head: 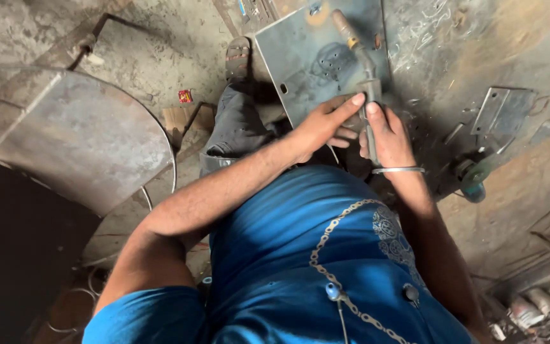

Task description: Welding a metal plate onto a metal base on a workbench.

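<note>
Right hand (386,135) fist-wrapped round hammer (359,60) handle; left hand (323,125) steadies it w/ forefinger out. Hammer head lies far, on steel plate (300,64) btwn knees. Keep grip low, strikes short.

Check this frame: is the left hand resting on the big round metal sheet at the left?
No: the left hand is at the metal tool beside the right hand, over the rectangular steel plate, well apart from the round metal sheet.

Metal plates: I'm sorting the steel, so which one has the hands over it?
The rectangular grey steel plate with small holes, directly under both hands; the large round-edged sheet lies far left, the small bracket plate right.
</note>
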